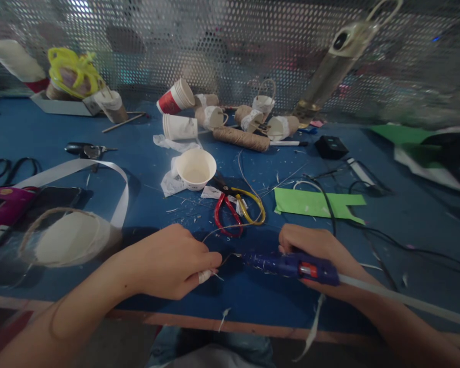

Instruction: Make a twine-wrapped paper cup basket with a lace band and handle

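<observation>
My right hand (310, 243) is wrapped round a dark blue glue gun (283, 265), with a long glue stick (398, 299) trailing out of its back end. The gun's nozzle points left, close to the fingertips of my left hand (180, 263). Thumb and forefinger of that hand are pinched on a thin cord (225, 259), whose short end reaches toward the nozzle. A white wrap covers part of the left thumb. Beyond the hands lie scissors (229, 214) with one red and one yellow handle, and a thin strand loops over them.
A white paper cup (197, 168) stands behind the scissors. Right of it lies a green strip (310, 203) near black cables. At left are a purple glue gun (7, 209) and a twine-rimmed cup (72, 237). A twine roll (241, 138) and several wrapped cups line the back.
</observation>
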`<act>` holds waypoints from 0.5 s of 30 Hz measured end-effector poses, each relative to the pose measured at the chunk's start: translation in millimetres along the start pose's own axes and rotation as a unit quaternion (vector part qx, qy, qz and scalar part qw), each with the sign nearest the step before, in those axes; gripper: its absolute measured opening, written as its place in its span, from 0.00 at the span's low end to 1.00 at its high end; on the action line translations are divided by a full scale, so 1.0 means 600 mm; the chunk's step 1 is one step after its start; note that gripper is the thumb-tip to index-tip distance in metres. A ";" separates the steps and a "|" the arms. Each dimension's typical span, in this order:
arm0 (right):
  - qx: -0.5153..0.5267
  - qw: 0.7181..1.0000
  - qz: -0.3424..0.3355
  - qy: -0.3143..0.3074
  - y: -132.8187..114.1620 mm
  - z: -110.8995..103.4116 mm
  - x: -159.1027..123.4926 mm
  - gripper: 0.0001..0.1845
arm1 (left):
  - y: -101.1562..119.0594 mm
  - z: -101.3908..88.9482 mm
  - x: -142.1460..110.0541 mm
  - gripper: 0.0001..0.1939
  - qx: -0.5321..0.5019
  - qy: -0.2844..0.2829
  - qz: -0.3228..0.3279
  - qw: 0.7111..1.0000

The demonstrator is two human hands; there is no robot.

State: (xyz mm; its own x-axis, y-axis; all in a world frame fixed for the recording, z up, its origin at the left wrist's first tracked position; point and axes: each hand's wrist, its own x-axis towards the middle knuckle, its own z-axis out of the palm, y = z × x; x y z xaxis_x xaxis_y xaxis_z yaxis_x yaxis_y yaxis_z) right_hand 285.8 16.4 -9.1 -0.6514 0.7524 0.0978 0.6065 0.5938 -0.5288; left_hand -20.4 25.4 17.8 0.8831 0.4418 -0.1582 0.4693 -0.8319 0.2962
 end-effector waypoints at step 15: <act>-0.040 0.998 -0.004 0.044 -0.003 -0.011 -0.007 0.06 | 0.000 -0.006 -0.008 0.10 -0.027 0.082 -0.015 0.996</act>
State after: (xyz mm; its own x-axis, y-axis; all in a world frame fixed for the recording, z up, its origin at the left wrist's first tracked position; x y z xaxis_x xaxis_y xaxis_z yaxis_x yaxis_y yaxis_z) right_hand 290.2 14.0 -2.9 -0.6154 0.7680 0.1775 0.6381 0.6176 -0.4597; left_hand -24.5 24.3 22.1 0.8548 0.5188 -0.0122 0.4908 -0.8004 0.3442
